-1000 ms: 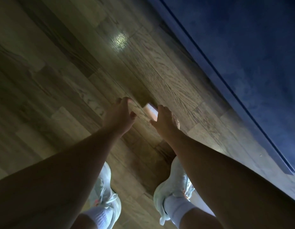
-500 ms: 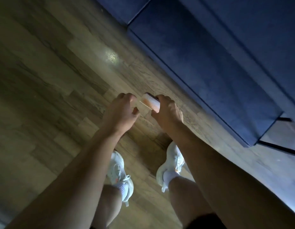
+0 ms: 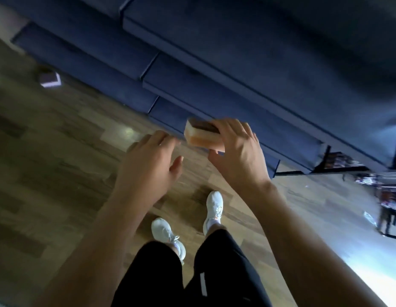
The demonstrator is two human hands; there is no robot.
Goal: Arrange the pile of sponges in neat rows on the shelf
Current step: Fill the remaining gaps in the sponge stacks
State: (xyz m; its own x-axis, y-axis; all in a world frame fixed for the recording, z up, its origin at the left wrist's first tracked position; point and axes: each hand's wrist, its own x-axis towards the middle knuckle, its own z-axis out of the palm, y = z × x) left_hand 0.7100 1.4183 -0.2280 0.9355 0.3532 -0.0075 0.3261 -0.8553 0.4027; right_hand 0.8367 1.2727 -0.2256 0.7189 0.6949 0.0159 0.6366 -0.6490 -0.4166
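1. A rectangular orange foam sponge with a dark scouring top [image 3: 199, 135] is held in the right hand [image 3: 236, 151]. The grip is closed round its right end, with the fingers curled over the dark top and the thumb set against the orange side below.
2. The sponge is carried in the air above the wooden plank floor [image 3: 48, 151], at the middle of the view, in front of the dark blue upholstered sofa [image 3: 214, 63].
3. The left hand [image 3: 150, 160] is held just left of the sponge and apart from it. Its grip is open, the fingers are loosely spread, and nothing is held.
4. A small pale purple block with a dark top [image 3: 49, 80] is seen lying on the floor at the far left, near the sofa base. It is blurred.
5. Two white trainers [image 3: 166, 234] are planted on the floor below the hands, with black shorts [image 3: 214, 273] nearer.
6. A dark metal-framed rack [image 3: 389, 196] is seen at the right edge. Its contents cannot be made out.
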